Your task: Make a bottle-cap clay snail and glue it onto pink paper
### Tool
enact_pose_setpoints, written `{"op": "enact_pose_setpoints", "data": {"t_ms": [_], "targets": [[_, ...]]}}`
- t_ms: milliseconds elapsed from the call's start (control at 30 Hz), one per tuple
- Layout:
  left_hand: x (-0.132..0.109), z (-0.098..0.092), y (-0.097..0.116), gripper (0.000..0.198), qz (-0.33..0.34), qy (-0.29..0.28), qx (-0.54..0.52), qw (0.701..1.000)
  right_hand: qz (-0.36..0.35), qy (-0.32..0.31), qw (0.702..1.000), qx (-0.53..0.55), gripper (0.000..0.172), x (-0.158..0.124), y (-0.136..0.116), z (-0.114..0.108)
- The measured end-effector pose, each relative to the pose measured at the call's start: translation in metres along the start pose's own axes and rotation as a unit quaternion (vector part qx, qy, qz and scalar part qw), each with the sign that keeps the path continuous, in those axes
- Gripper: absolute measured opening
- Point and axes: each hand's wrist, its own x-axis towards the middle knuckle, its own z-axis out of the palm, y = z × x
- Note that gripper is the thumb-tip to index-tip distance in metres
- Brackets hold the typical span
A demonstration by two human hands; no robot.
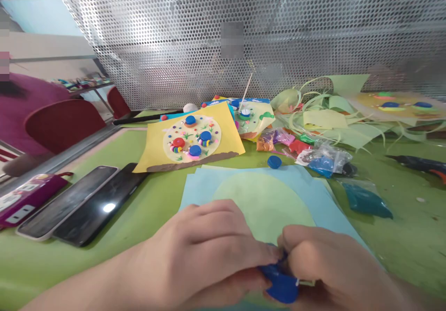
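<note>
Low in the view, my left hand [212, 250] grips a glossy blue piece [284, 287] between thumb and fingers. My right hand [324, 260] has its fingers curled against the same piece from the other side. Whether it is modelling clay or a plastic cap I cannot make out, since the fingers cover much of it. A small pale bit shows beside it by the right fingers. Below both hands lies a pale green paper circle [261, 199] on light blue sheets [331, 204]. Just beyond the paper stands a loose blue bottle cap [274, 162].
Behind is a yellow card [149, 150] bearing bottle caps. Bagged clay pieces [324, 160], a teal clay bag [367, 199] and a black tool [418, 163] lie right. Two phones [99, 204] and a purple case [29, 197] lie left. A perforated metal panel [174, 36] rises behind.
</note>
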Motion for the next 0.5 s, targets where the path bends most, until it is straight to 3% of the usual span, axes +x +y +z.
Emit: {"op": "enact_pose_setpoints", "data": {"t_ms": [200, 333, 500], "targets": [[0.000, 0.000, -0.001, 0.010, -0.015, -0.042, 0.039, 0.998, 0.014, -0.002, 0.999, -0.032, 0.023, 0.009, -0.005, 0.000], [-0.004, 0.002, -0.002, 0.019, -0.016, -0.079, 0.077, 0.994, 0.024, -0.006, 0.997, -0.067, 0.028, 0.012, -0.006, 0.004], [-0.009, 0.005, -0.002, 0.027, -0.007, -0.121, 0.149, 0.981, 0.037, -0.096, 0.991, -0.083, 0.029, 0.011, -0.002, 0.009]]}}
